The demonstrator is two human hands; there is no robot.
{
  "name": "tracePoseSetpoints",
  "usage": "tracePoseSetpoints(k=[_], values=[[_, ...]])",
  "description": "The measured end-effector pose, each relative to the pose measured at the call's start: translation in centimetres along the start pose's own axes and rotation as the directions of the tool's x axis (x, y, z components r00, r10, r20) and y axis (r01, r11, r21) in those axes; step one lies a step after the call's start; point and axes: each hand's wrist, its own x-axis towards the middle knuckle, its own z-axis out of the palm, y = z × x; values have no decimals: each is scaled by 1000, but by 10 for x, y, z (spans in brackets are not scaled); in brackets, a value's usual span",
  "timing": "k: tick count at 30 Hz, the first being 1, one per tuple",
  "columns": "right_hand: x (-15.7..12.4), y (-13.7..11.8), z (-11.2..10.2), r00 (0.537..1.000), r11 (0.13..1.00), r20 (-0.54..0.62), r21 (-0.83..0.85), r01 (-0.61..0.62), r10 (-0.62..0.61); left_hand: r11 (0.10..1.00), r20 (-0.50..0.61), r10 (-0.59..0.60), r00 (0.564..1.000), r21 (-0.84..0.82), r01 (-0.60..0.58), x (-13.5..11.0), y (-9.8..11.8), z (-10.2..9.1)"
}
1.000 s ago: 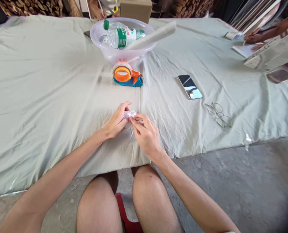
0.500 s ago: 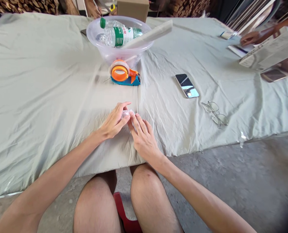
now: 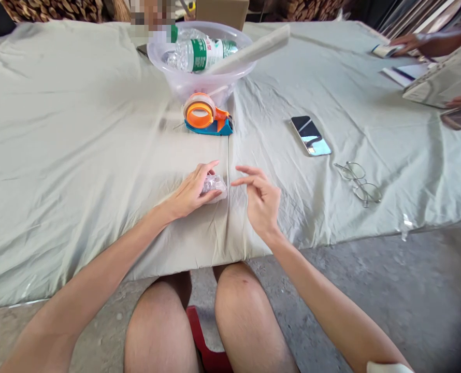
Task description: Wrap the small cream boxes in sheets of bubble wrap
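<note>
A small, clear, crinkled plastic bundle (image 3: 216, 185) lies on the cloth-covered table near its front edge. My left hand (image 3: 193, 189) is curled round its left side, thumb in front and fingers behind; part of the bundle is hidden under the palm. To the right, my right hand (image 3: 262, 199) is raised a little and apart from the bundle, with its thumb and index finger stretched out to the left and nothing between them. Beyond both hands stands an orange and blue tape dispenser (image 3: 207, 116) with a roll of tape on it.
Behind the dispenser, a translucent basin (image 3: 203, 77) holds plastic bottles (image 3: 199, 54) and a rolled sheet (image 3: 254, 49). A phone (image 3: 311, 135) and eyeglasses (image 3: 358, 182) lie to the right. Another person's hand (image 3: 405, 44) and a white box (image 3: 446, 77) are at the far right.
My right hand has come off the plastic bundle and moved right, so more of the bundle shows. My left hand stays on it. The co-worker's hand at the far right now touches a small white object.
</note>
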Motion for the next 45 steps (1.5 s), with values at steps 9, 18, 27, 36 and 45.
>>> tracePoseSetpoints(k=[9, 18, 27, 36, 45], values=[[91, 28, 52, 935, 927, -13, 128, 354, -355, 997, -88, 43, 995, -67, -49, 2, -6, 9], [94, 66, 69, 914, 907, -69, 111, 405, -400, 996, -158, -12, 987, 85, 26, -1, 5, 6], [96, 68, 66, 935, 930, -69, 103, 352, -347, 983, -101, 18, 995, 184, 1, 0, 22, -5], [94, 66, 63, 947, 944, -69, 85, 320, -315, 984, -451, 83, 889, 179, -1, 1, 12, -21], [92, 62, 57, 929, 972, 295, 145, 186, -222, 898, 22, -55, 998, 439, 39, -6, 12, -15]])
